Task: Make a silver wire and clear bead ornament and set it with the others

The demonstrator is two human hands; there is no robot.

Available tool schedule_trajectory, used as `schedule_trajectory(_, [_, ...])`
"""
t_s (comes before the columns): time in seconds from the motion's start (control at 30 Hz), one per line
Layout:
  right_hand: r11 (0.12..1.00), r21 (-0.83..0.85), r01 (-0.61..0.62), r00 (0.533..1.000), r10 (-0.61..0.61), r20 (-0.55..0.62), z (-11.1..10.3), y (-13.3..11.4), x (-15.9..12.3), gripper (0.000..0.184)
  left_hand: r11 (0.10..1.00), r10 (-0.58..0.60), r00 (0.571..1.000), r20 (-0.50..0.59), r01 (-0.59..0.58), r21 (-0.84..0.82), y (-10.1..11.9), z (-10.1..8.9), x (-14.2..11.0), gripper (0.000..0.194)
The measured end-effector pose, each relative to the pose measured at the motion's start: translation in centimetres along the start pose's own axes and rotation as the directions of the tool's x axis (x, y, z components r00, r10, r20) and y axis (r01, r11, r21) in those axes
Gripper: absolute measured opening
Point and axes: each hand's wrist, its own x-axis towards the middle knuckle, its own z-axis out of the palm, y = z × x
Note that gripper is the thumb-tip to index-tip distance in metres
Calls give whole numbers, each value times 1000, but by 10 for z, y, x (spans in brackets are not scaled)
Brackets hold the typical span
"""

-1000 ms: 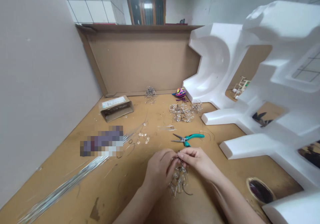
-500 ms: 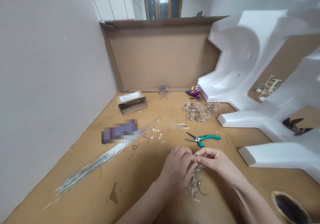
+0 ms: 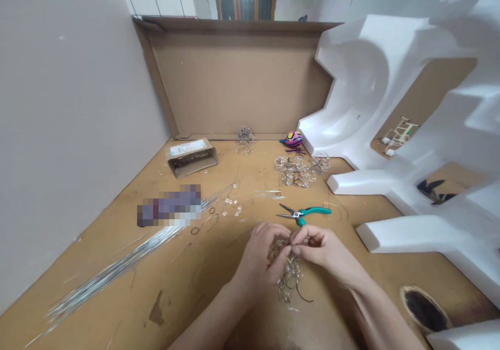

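A tangle of bent wire with clear beads point(image 3: 289, 277) hangs below my fingertips, low over the brown tabletop. My left hand point(image 3: 265, 251) is closed around its upper part from the left. From the right, my right hand point(image 3: 317, 245) pinches at the top of the same piece, its fingertips meeting those of the left. The exact spot between the fingertips is too small to make out. One dark wire end curls out at the lower right. Just beyond my hands lie teal-handled pliers point(image 3: 302, 214), jaws apart and pointing left. Several clear beads point(image 3: 233, 207) are scattered left of the pliers.
A long bundle of straight wires point(image 3: 128, 259) lies at the left. Behind it stands an open small cardboard box point(image 3: 191, 157). More beaded wire pieces point(image 3: 299, 172) sit beyond the pliers, near a colourful toy point(image 3: 292, 139). White foam packing point(image 3: 406, 233) borders the right side.
The view swung right and then partly back. Both hands stay together on the beaded wire piece; my left fingers have opened out a little, showing more wire between them.
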Motion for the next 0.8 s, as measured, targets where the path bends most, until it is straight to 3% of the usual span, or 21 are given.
schedule_trajectory(0.1, [1000, -7, 16, 1000, -16, -4, 1, 1, 0, 19, 992, -106, 994, 26, 108, -69, 1, 0, 1, 31])
schedule_trajectory(0.17, [999, -24, 24, 1000, -24, -3, 1, 2, 1, 19, 987, -150, 989, 18, 151, -49, 2, 1, 2, 27])
schedule_trajectory(0.3, [998, -45, 47, 999, -47, 13, 3, 2, 1, 16, 986, -165, 986, 14, 164, 28, 0, 3, 1, 15])
schedule_trajectory(0.47, [991, -80, 107, 994, -107, -1, 5, 1, -1, 12, 982, -184, 982, 33, 185, -33, -3, 5, -2, 15])
schedule_trajectory(0.57, [959, -209, 191, 976, -208, -63, 5, 3, 0, 6, 982, -182, 982, 48, 184, -48, -3, 6, -4, 18])
schedule_trajectory(0.67, [821, -472, 322, 894, -428, -134, 6, 6, 2, 8, 982, -179, 983, 43, 181, -53, -2, 8, -5, 20])
schedule_trajectory(0.8, [549, -671, 499, 730, -683, -17, 6, 9, 5, 14, 968, -206, 978, 15, 206, -141, -2, 7, -5, 26])
